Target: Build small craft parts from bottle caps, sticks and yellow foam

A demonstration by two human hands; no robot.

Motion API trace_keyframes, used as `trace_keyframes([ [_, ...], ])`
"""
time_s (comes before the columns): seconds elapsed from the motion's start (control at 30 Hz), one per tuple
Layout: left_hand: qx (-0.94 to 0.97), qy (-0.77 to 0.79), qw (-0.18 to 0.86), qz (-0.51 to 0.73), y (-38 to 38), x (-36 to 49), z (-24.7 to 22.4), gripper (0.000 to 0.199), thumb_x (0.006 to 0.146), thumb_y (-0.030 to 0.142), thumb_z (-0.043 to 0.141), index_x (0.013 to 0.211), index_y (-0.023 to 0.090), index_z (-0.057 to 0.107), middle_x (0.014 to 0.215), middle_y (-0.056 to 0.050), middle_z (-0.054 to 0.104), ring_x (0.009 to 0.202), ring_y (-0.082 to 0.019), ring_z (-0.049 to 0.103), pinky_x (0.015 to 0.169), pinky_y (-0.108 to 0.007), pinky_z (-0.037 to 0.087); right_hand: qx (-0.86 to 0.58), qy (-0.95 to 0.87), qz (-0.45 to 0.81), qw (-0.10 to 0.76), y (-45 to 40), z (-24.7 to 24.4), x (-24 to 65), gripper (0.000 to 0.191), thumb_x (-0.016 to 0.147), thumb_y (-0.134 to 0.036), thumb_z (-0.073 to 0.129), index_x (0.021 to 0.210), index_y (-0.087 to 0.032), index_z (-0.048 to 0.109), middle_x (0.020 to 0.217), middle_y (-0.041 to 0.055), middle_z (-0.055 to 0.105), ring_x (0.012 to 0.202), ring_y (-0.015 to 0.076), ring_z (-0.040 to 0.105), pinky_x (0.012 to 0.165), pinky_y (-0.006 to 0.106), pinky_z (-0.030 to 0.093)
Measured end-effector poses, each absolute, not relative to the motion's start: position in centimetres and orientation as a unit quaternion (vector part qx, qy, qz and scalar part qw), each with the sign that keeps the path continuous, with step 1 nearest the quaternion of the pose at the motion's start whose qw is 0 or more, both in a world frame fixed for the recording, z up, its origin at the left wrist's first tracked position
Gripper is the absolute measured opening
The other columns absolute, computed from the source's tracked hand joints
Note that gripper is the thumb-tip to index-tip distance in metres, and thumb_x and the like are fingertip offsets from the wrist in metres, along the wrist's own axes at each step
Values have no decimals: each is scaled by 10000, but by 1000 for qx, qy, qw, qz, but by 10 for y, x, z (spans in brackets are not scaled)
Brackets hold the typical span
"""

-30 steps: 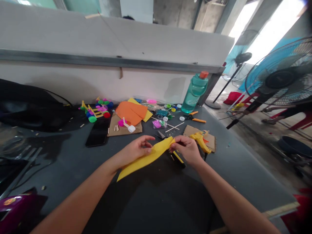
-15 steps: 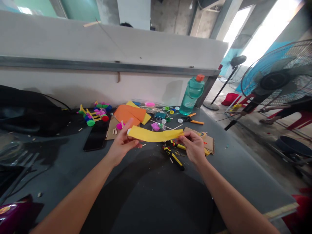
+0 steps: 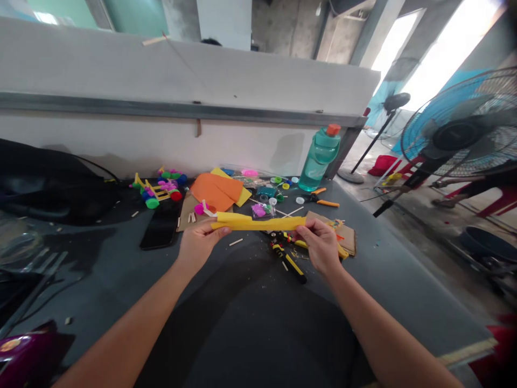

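A long yellow paper strip (image 3: 262, 222) is stretched level between my two hands, above the dark table. My left hand (image 3: 197, 240) pinches its left end, thumb in front. At the right end, the fingers of my right hand (image 3: 319, 237) are closed on the strip. The upper edge of the strip looks uneven, as if folded along its length. Below and behind it lie black-and-yellow pliers (image 3: 288, 261), partly covered by the strip and my right hand. Orange paper (image 3: 216, 192) and yellow paper (image 3: 243, 197) lie behind my left hand.
A teal water bottle (image 3: 319, 159) stands at the back right, near orange-handled pliers (image 3: 327, 203). Bottle caps and modelling clay (image 3: 262, 209) are scattered at the back. A phone (image 3: 159, 229) and a colourful toy model (image 3: 157, 189) sit left. A fan (image 3: 456, 132) stands beyond the table.
The yellow strip has gone from a sagging, wider band to a straighter, narrower one. My left hand's raised fingers have come down and closed around its end; my right hand has hardly moved.
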State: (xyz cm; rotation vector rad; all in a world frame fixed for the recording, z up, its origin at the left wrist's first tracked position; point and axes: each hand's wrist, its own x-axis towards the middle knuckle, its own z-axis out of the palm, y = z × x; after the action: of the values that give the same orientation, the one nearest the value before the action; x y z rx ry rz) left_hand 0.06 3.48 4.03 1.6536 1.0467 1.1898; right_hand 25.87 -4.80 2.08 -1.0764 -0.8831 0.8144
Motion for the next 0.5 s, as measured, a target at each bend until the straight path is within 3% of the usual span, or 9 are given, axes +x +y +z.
trace_keyframes([
  [0.23,483,409,594,498,36,9,26,362,577,307,800,881,130,712,852,-55,717,765,-188,657,820,-352,525,-502,-345,395,688,-47,26,254,259,632,-337,772,633,-180,566,606,-14,644,587,145,633,502,233,531],
  [0.5,443,370,634,515,30,15,37,338,588,228,785,884,121,663,905,-53,687,814,-178,648,743,-310,565,-489,-306,472,667,-47,29,252,294,614,-304,785,590,-165,527,560,-4,619,510,104,591,451,191,506],
])
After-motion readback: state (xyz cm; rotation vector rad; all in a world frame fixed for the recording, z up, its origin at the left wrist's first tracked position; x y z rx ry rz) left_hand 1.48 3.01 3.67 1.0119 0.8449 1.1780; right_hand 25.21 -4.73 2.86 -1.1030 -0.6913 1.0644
